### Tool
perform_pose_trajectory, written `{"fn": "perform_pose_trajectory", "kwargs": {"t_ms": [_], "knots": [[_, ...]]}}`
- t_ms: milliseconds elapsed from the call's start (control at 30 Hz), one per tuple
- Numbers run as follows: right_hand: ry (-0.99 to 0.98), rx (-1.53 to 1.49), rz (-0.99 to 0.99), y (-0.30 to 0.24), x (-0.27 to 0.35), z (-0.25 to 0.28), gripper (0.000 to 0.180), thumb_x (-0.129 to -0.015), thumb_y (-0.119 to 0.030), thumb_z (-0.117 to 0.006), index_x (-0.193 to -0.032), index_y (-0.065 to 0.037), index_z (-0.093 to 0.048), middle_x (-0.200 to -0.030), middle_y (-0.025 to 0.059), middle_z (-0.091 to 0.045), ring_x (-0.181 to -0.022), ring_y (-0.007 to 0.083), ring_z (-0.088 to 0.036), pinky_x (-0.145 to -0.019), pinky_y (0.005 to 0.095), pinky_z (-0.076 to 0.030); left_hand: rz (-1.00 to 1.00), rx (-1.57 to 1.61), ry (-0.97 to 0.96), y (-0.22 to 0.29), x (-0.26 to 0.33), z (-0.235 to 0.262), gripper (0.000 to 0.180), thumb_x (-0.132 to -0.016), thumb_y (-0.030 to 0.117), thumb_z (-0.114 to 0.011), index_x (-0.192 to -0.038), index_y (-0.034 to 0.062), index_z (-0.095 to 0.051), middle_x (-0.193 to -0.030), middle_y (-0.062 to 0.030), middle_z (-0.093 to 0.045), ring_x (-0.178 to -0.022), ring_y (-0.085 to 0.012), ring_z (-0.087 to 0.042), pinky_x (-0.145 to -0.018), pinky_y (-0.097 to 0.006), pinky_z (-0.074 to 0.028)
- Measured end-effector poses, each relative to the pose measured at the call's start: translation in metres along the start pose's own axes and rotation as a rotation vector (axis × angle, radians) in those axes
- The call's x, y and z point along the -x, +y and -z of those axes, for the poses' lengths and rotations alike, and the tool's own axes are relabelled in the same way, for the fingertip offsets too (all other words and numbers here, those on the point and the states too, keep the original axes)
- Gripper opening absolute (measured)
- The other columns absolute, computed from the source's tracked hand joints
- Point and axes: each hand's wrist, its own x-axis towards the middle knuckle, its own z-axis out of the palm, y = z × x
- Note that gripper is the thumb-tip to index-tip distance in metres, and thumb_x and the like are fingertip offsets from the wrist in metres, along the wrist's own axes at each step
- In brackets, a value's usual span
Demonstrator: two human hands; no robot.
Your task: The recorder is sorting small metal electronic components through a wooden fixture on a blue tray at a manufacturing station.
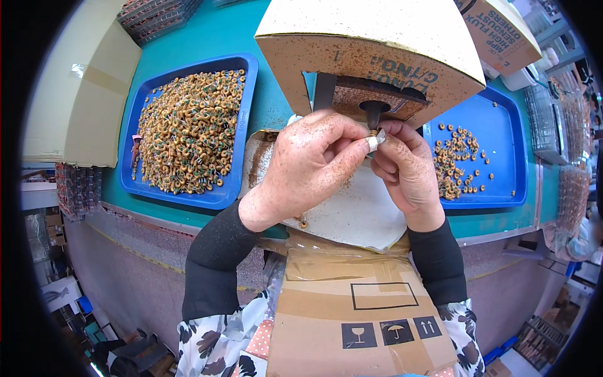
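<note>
my left hand (314, 160) and right hand (405, 169) pinch one small ring (373, 134) under the cardboard hood (377, 38); blue trays (245, 113) flank it, teal worktop (270, 94) bare between.

Tiny ring-shaped coil (373, 133), copper-coloured w/ wire windings, pinched between fingertips of my left hand (308, 166) & right hand (405, 169). Sits right under the dark nozzle tip, touching or nearly so, can't tell which. Mostly hidden by fingers & a white fingertip wrap.
</note>
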Motion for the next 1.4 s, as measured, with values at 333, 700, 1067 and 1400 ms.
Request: {"fn": "perform_pose_trajectory", "kwargs": {"t_ms": [333,700,1067,1400], "knots": [[-0.065,0.029,-0.041,0.0,-0.002,0.006,0.013,-0.088,-0.008,-0.062,-0.098,-0.002,-0.058,-0.072,-0.0028,-0.05,-0.052,0.0021,-0.034,-0.046,0.0172,-0.025,0.084,-0.016,0.003,0.01,0.007,0.002,0.008,-0.078,0.007,-0.069,-0.081,0.0018,-0.064,-0.069,-0.0064,-0.059,-0.055,-0.0155,-0.053,-0.05,-0.028,-0.043],[-0.028,0.012,-0.045,0.002,-0.003,0.004,0.013,-0.088,-0.008,-0.061,-0.099,-0.003,-0.057,-0.07,-0.0036,-0.049,-0.052,0.0024,-0.034,-0.045,0.0177,-0.025,0.041,-0.011,0.002,0.001,0.006,0.002,0.008,-0.079,0.006,-0.071,-0.084,0.0006,-0.066,-0.069,-0.0017,-0.057,-0.056,-0.0055,-0.047,-0.048,-0.021,-0.036],[-0.006,0.007,-0.01,0.004,-0.003,0.0,0.013,-0.088,-0.007,-0.061,-0.101,-0.003,-0.058,-0.072,-0.0031,-0.05,-0.053,0.0022,-0.035,-0.045,0.0176,-0.025,0.085,0.055,0.044,0.0,0.004,0.0,0.007,-0.08,0.006,-0.069,-0.083,0.0007,-0.066,-0.07,-0.0015,-0.057,-0.059,-0.0055,-0.048,-0.05,-0.021,-0.039],[-0.047,0.026,-0.017,0.004,-0.002,0.005,0.014,-0.088,-0.008,-0.062,-0.101,-0.003,-0.058,-0.075,-0.0021,-0.053,-0.054,0.002,-0.035,-0.046,0.0174,-0.026,0.119,0.032,0.065,0.007,0.009,-0.002,0.01,-0.078,0.009,-0.069,-0.08,0.0008,-0.063,-0.068,-0.0063,-0.057,-0.056,-0.0147,-0.052,-0.051,-0.028,-0.043]]}}
